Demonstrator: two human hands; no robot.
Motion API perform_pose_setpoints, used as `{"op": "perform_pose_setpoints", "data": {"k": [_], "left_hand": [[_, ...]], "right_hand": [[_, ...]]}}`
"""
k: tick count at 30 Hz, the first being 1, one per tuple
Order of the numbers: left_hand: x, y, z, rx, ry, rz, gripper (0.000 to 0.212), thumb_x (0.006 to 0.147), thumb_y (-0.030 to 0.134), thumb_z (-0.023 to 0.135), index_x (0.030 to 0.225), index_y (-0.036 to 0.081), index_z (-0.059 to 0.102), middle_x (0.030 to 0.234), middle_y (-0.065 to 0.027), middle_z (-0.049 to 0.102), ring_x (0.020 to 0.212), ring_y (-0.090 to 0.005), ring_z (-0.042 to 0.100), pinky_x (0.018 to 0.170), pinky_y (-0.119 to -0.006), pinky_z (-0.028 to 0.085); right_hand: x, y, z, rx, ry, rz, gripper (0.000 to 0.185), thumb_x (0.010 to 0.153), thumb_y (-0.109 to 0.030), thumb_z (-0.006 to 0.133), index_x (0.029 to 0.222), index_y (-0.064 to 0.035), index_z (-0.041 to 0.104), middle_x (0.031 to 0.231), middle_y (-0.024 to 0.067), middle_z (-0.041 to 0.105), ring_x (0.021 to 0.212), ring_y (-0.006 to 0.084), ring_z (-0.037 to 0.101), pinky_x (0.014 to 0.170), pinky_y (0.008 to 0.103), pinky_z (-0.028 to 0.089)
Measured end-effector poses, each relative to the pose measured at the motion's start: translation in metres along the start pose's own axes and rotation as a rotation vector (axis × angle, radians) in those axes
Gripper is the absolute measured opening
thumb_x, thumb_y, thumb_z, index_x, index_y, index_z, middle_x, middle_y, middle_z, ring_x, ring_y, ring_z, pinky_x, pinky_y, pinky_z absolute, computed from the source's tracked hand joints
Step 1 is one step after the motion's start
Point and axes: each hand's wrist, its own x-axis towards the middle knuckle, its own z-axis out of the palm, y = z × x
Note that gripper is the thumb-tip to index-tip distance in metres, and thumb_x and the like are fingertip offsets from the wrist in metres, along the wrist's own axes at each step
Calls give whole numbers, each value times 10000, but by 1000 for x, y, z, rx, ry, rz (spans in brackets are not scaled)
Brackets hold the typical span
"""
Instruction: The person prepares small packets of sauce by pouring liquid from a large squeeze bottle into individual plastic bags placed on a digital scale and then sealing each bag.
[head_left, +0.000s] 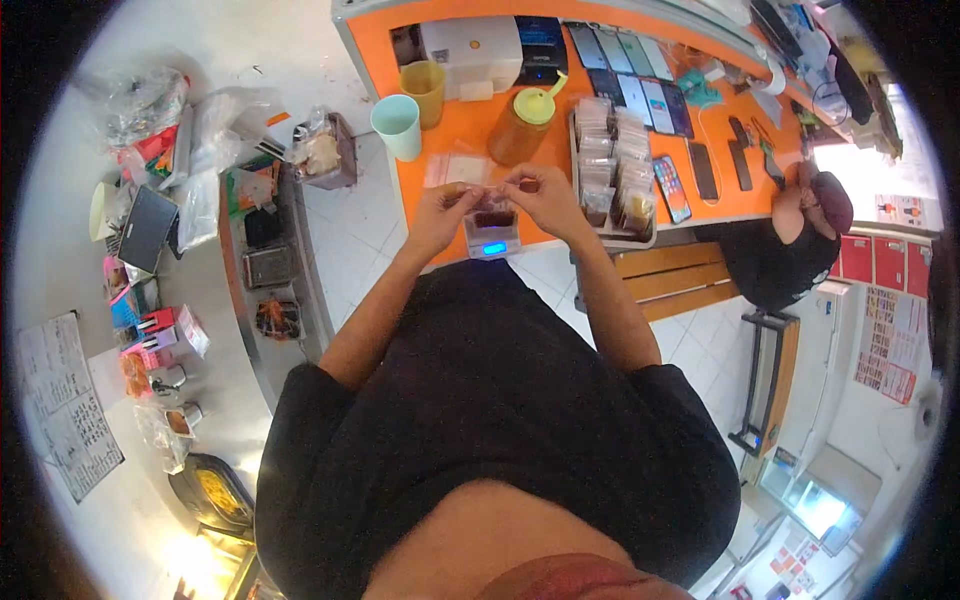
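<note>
Between the fingertips of my left hand (441, 217) and my right hand (549, 201) is a small clear plastic bag (493, 199). Its lower part looks dark, but I cannot tell whether that is its contents or the surface beneath. Just below the bag, at the table's near edge, sits a small digital scale (474, 241) with a lit blue display. Flat clear bags (450, 166) lie just beyond my left hand. A squeeze bottle (517, 133) with a yellow-green cap and brown contents stands beyond my right hand. To the right, a tray (651, 240) holds rows of filled small bags.
A pale green cup (397, 135) and a tan cup (429, 94) stand at the orange table's (555, 176) left. Several phones (671, 189) lie on the right. Another person (784, 247) leans at the table's right end, near a wooden bench (675, 279). A metal counter (225, 330) runs along my left.
</note>
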Motion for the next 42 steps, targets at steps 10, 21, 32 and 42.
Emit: {"op": "perform_pose_setpoints", "data": {"k": [10,21,32,42], "left_hand": [[6,-91,13,992,292,65,393,826,356,751,1133,119,688,1252,-60,575,1167,-335,466,998,-449,379],[23,-51,3,322,155,59,194,895,159,732,991,-10,730,950,-119,741,902,-190,703,815,-335,551],[-12,51,1,-394,81,-15,100,951,35,635,994,-51,665,879,-120,718,798,-224,725,748,-375,617],[-34,53,-8,-179,136,223,171,802,-73,766,931,-11,672,886,-117,723,795,-187,725,725,-309,605]], "right_hand": [[8,128,30,-400,292,-89,340,882,-340,705,1086,-69,728,1057,126,711,1089,290,623,962,421,439],[14,98,13,-393,485,-328,613,766,-253,829,1305,-83,591,1302,150,592,1126,293,575,1007,434,409],[100,55,-9,-91,625,-423,1111,606,-218,953,1465,-23,277,1375,181,471,1280,309,489,1079,431,424],[22,-43,-44,-494,325,-513,1126,604,-233,945,1500,-38,292,1365,188,493,1264,330,513,1092,438,416]]}}
